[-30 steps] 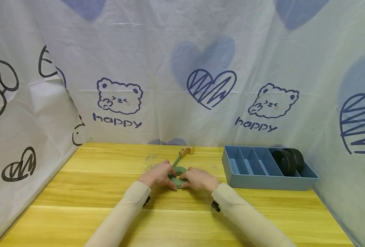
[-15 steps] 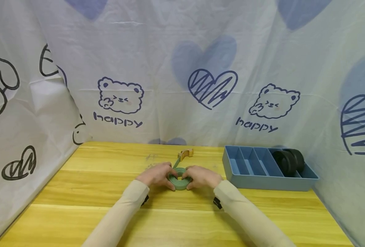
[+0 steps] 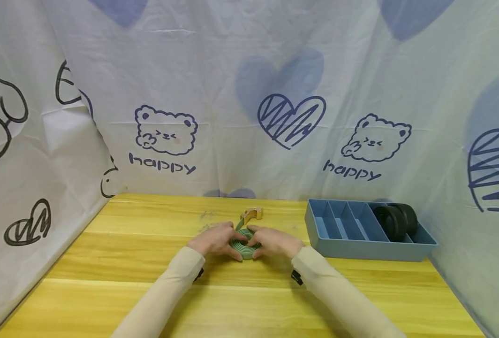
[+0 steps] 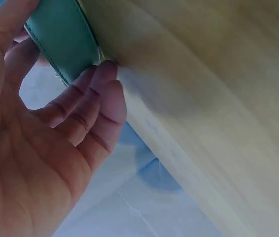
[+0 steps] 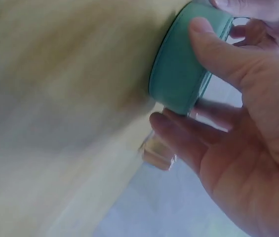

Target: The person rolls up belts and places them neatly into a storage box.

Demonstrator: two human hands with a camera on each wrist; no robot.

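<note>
A green belt [image 3: 245, 254], coiled into a roll on its edge, sits on the wooden table between both hands. Its gold buckle [image 3: 253, 213] sticks out past the far side on a short free length. My left hand [image 3: 215, 240] grips the roll's left side, and my right hand [image 3: 278, 241] holds the right side. Fingers of both reach into the coil's centre, with the thumbs on the near outer face. In the left wrist view the belt [image 4: 65, 39] is partly hidden by fingers. The right wrist view shows the thumb pressing the belt's outer face [image 5: 181, 59].
At the back right stands a blue-grey divided box [image 3: 372, 249]. Black coiled items [image 3: 395, 220], which look like rolled belts, fill its right-hand compartments. A printed cloth [image 3: 228, 94] hangs behind the table [image 3: 148, 225] and along its sides.
The buckle has drawn slightly closer to the roll, and the free length has become shorter. Both hands stay around the coil, with their fingers shifting a little. The box has not moved.
</note>
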